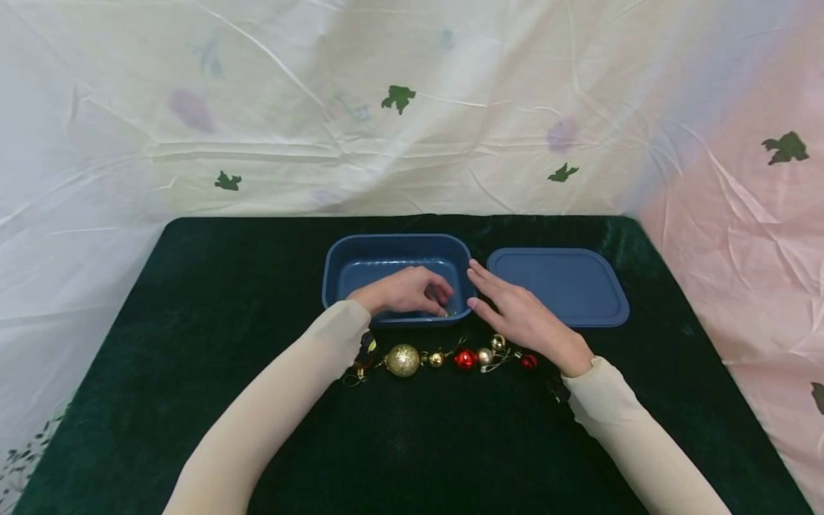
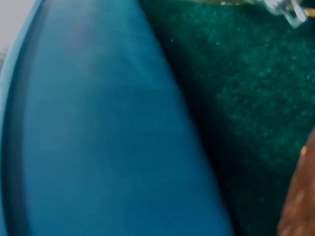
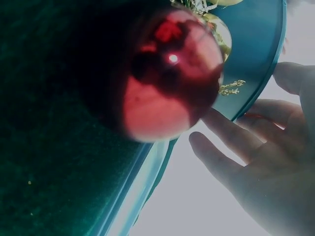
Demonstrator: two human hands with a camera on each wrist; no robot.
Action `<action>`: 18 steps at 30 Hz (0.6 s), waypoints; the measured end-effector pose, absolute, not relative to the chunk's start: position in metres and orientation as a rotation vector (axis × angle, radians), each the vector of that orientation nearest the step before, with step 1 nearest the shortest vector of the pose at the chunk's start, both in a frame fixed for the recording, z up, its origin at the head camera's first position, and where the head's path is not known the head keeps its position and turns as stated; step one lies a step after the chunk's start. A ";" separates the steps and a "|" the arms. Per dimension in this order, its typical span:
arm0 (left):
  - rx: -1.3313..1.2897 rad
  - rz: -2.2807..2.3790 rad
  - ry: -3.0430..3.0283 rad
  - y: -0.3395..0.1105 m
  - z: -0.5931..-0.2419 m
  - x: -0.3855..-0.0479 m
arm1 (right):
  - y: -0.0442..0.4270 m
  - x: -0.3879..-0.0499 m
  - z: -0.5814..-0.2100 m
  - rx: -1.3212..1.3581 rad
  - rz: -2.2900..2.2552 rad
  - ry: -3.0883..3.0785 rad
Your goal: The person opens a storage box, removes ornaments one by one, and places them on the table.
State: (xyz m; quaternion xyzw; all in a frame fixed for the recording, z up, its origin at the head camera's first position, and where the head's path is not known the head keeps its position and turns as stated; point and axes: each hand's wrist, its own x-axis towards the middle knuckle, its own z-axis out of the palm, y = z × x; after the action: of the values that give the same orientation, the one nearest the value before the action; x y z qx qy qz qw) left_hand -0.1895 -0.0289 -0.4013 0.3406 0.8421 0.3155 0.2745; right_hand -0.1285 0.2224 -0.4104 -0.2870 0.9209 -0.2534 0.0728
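My left hand (image 1: 412, 290) reaches over the near side of a blue rectangular container (image 1: 331, 275), its fingers bent loosely and its thumb apart from them. By the thumb tip, at the near right rim, is a small gold bit (image 1: 453, 313), too small to make out. My right hand (image 1: 518, 307) has its fingers extended, with the fingertips at the container's right side. In front of the container lies a row of Christmas ornaments: a large gold glitter ball (image 1: 403, 360), small gold balls and red balls (image 1: 466, 359). One red ball (image 3: 172, 78) looms close in the right wrist view.
A blue lid (image 1: 560, 286) lies flat to the right of the container. Dark green velvet (image 1: 399, 443) covers the table. Pale printed fabric (image 1: 450, 143) hangs behind and at the sides. A brown, shiny edge (image 2: 300, 196) shows at the right of the left wrist view.
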 end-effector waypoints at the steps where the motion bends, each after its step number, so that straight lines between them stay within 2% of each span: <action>1: 0.921 0.837 2.267 -0.028 -0.402 -0.189 | 0.223 -0.129 -0.410 -0.861 -0.763 2.766; 18: 0.968 0.742 2.295 -0.023 -0.398 -0.188 | 0.223 -0.129 -0.409 -0.864 -0.764 2.765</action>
State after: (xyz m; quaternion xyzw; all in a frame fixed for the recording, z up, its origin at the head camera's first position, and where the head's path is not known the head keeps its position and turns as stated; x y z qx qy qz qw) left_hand -0.1875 -0.0231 -0.3980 0.3587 0.8507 0.2752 0.2681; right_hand -0.1288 0.2234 -0.4090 -0.2876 0.9205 -0.2544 0.0726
